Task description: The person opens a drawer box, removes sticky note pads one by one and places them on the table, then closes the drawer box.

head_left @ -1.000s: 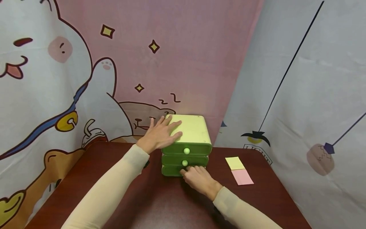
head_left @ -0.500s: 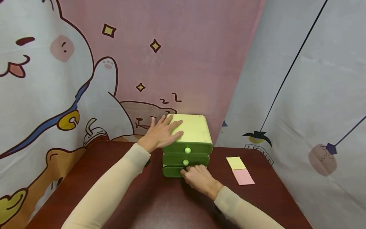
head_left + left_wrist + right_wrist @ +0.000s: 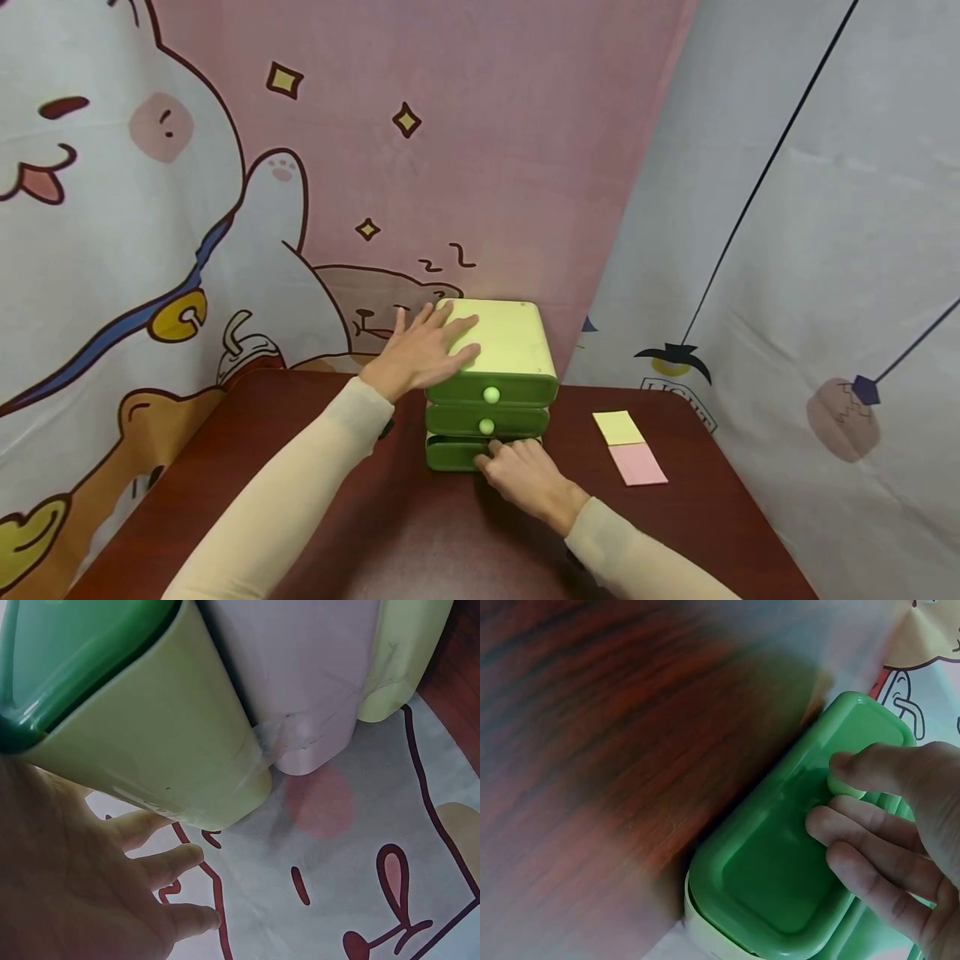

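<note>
Bottom drawer (image 3: 452, 456) is ajar, my right hand (image 3: 529, 478) pinching its knob (image 3: 846, 787), my left hand (image 3: 422, 351) spread atop the cabinet (image 3: 513, 337), likely bracing it

On the printed wall cloth (image 3: 525, 167), a pair of hand-drawn letters Z, the smaller Z (image 3: 430, 266) to the left of the larger Z (image 3: 462, 255), stands above the sleepy cartoon bear (image 3: 337, 292). Under the printed black lampshade (image 3: 672, 357), the word LIGHT (image 3: 678, 401) slants down to the right beside the bench (image 3: 637, 404), in capitals, partly cut off. Faint marks (image 3: 142, 801) on the drawer unit (image 3: 157, 750) are illegible.
</note>
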### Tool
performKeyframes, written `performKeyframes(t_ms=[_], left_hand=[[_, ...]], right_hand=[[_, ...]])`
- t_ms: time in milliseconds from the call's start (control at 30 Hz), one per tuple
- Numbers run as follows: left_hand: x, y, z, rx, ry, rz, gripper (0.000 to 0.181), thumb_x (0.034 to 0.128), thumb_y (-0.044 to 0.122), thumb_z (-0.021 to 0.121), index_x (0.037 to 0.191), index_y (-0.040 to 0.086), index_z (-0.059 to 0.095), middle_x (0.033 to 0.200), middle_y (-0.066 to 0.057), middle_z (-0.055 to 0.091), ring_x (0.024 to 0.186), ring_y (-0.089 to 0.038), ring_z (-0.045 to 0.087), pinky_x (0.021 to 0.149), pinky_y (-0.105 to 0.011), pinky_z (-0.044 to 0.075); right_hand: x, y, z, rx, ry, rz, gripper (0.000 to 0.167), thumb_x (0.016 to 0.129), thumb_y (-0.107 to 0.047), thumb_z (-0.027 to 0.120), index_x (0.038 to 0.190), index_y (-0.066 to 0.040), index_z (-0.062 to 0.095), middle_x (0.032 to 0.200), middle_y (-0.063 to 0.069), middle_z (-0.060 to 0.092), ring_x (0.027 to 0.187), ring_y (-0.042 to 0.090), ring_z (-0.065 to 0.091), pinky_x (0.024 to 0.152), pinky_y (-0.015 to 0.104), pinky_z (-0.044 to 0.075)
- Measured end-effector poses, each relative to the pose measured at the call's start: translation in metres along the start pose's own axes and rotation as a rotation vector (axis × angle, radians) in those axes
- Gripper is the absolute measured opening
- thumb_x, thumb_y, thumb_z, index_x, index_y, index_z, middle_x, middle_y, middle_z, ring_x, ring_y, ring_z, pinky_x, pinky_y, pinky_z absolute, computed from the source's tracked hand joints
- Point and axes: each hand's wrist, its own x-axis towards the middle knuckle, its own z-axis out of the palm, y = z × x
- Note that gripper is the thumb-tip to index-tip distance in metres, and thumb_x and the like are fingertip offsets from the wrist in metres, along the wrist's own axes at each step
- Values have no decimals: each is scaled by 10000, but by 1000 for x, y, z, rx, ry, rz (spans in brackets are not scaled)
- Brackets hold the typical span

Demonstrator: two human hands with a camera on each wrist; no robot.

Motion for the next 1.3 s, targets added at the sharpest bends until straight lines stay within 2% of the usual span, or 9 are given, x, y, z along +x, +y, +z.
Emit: performKeyframes(t_ms=[500,767,1000,1300], left_hand=[[-2,1,0,10,8,1,747,1172,768,345,1840,433,356,1982,-92,179,1835,-475,173,1427,-846,7],[-2,0,0,0,6,1,748,1173,766,344,1841,429,357,1981,-97,178,1833,-485,169,1422,-845,-38],[-1,0,0,0,-1,2,753,1171,769,330,1843,430,350,1981,-101,174,1832,-491,168,1415,-851,-50],[-1,0,1,-1,1,-5,752,1170,773,341,1842,437,350,1984,-85,168,1837,-474,164,1425,-836,-47]], right_hand=[[-8,-6,-9,5,-19,-37,238,884,-181,969,858,-239,739,784,-44,684,504,136,615,416,301,437],[-12,-11,-14,20,1,-53,232,873,-187,964,860,-244,739,778,-55,675,500,128,602,418,301,444],[-15,-14,-19,27,-19,-72,186,893,-141,921,896,-232,760,788,-42,693,515,126,612,417,310,440],[-18,-18,-24,-18,23,-102,258,832,-176,982,880,-241,737,785,-66,681,524,87,602,420,280,410]])
